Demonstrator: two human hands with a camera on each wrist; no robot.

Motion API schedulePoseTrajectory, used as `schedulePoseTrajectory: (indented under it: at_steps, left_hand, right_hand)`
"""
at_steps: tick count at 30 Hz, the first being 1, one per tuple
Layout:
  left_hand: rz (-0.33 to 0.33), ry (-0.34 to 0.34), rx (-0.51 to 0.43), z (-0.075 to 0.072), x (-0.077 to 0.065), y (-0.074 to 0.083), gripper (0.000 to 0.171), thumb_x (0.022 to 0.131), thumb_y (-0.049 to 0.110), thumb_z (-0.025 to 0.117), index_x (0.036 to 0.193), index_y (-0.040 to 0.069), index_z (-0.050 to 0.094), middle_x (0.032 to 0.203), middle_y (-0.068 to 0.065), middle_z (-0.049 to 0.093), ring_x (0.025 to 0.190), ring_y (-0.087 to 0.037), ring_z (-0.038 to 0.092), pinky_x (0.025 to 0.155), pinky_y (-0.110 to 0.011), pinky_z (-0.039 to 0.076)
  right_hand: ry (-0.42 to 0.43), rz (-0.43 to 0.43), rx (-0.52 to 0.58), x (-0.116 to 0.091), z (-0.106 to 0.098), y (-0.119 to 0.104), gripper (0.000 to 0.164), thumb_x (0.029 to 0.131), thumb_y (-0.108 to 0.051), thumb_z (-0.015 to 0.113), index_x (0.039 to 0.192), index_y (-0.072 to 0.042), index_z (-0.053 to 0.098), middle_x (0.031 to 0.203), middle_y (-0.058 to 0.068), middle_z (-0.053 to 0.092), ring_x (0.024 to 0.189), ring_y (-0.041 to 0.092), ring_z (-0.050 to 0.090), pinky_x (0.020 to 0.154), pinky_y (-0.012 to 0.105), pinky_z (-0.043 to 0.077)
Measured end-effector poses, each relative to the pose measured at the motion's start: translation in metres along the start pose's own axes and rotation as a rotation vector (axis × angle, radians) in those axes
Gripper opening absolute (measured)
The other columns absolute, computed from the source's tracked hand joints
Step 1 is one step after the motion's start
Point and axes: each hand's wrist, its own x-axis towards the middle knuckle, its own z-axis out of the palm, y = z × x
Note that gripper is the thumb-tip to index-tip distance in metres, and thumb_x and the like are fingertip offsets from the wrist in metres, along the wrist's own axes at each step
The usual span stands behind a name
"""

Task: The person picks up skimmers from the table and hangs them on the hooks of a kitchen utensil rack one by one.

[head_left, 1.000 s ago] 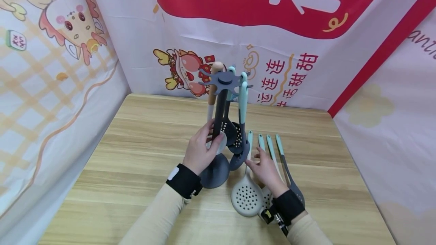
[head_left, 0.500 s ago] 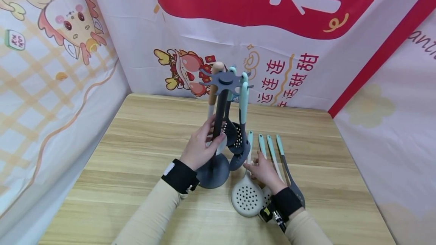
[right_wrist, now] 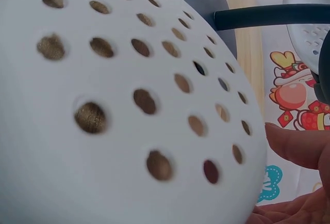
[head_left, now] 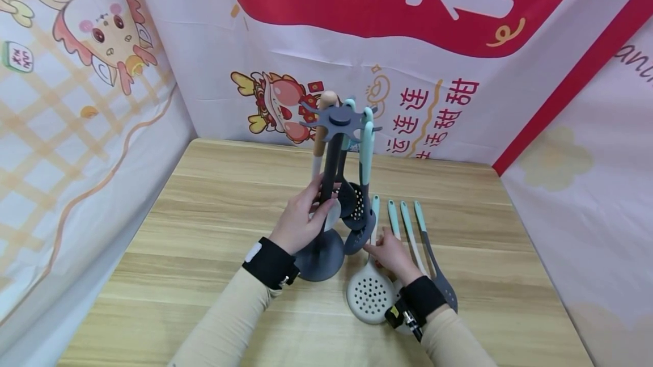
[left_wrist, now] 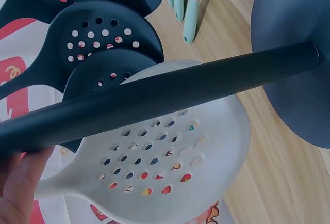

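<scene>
My left hand (head_left: 297, 220) grips the pole of a dark grey utensil stand (head_left: 333, 165), which stands upright on its round base. From its top hang several tools: a wooden-handled white skimmer (left_wrist: 206, 110), and mint-handled dark ones, among them a slotted skimmer (left_wrist: 103, 38). My right hand (head_left: 394, 254) is beside the lowest hanging dark slotted tool (head_left: 360, 239), fingertips at its edge; whether they press it I cannot tell. In the right wrist view, the thumb is apart from the fingers with nothing visible between. A grey-white skimmer (head_left: 370, 294) lies below this hand.
Right of the stand, several mint-handled tools lie on the wooden table (head_left: 204, 231), including a dark slotted turner (head_left: 445, 290). Another pale tool is partly hidden under my right wrist. A printed cloth (head_left: 204, 43) rises behind the table's back edge.
My left hand has shifted slightly left and its wrist has turned while keeping its grip on the pole. My right hand has moved slightly down and left. The tools on the table stay put.
</scene>
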Motion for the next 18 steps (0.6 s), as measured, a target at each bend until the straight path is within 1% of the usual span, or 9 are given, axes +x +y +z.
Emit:
schedulePoseTrajectory:
  at_steps: [5, 8, 11, 13, 16, 18]
  left_hand:
    - [-0.001, 0.002, 0.006, 0.0004, -0.0006, 0.0003, 0.045, 0.100, 0.004, 0.055, 0.143, 0.002, 0.043, 0.132, -0.016, 0.064, 0.113, -0.028, 0.068, 0.092, -0.041, 0.057]
    - [0.000, 0.003, 0.010, 0.0008, -0.0006, 0.0008, 0.046, 0.100, 0.004, 0.056, 0.144, 0.002, 0.042, 0.131, -0.017, 0.064, 0.114, -0.029, 0.067, 0.093, -0.042, 0.057]
    - [-0.002, 0.006, 0.009, 0.0008, -0.0006, 0.0011, 0.046, 0.100, 0.004, 0.056, 0.144, 0.002, 0.042, 0.130, -0.016, 0.065, 0.114, -0.028, 0.067, 0.093, -0.041, 0.057]
    - [0.004, 0.008, 0.010, 0.0006, -0.0008, 0.0011, 0.046, 0.100, 0.004, 0.056, 0.143, 0.002, 0.043, 0.130, -0.015, 0.065, 0.114, -0.028, 0.067, 0.092, -0.041, 0.057]
    - [0.006, 0.007, 0.009, 0.0005, -0.0009, 0.0002, 0.044, 0.100, 0.004, 0.056, 0.142, 0.001, 0.044, 0.130, -0.015, 0.065, 0.113, -0.029, 0.067, 0.092, -0.040, 0.057]
    - [0.010, 0.004, 0.010, 0.0004, -0.0008, -0.0003, 0.043, 0.100, 0.005, 0.056, 0.141, 0.000, 0.044, 0.130, -0.016, 0.065, 0.114, -0.031, 0.067, 0.091, -0.040, 0.057]
  right_hand:
    - [-0.015, -0.002, 0.008, 0.0004, 0.0018, 0.0003, 0.086, 0.092, -0.029, 0.069, 0.154, 0.002, 0.019, 0.081, 0.008, 0.061, 0.063, 0.019, 0.057, 0.056, 0.027, 0.044]
    - [-0.017, -0.002, 0.010, 0.0000, 0.0023, 0.0000, 0.086, 0.092, -0.029, 0.071, 0.154, 0.002, 0.020, 0.080, 0.008, 0.060, 0.062, 0.019, 0.057, 0.055, 0.027, 0.043]
    - [-0.014, -0.012, 0.010, -0.0004, 0.0030, -0.0009, 0.083, 0.091, -0.029, 0.071, 0.151, 0.003, 0.025, 0.079, 0.007, 0.059, 0.061, 0.019, 0.056, 0.054, 0.027, 0.042]
    - [-0.013, -0.018, 0.015, 0.0000, 0.0037, -0.0013, 0.076, 0.090, -0.029, 0.072, 0.147, 0.003, 0.032, 0.077, 0.007, 0.058, 0.059, 0.018, 0.054, 0.054, 0.027, 0.041]
    - [-0.012, -0.027, 0.029, 0.0009, 0.0045, -0.0016, 0.062, 0.090, -0.029, 0.072, 0.135, 0.002, 0.043, 0.075, 0.006, 0.056, 0.058, 0.017, 0.052, 0.053, 0.027, 0.040]
    - [-0.009, -0.028, 0.041, 0.0021, 0.0054, -0.0014, 0.055, 0.090, -0.029, 0.073, 0.128, 0.001, 0.047, 0.075, 0.006, 0.055, 0.058, 0.017, 0.051, 0.053, 0.027, 0.041]
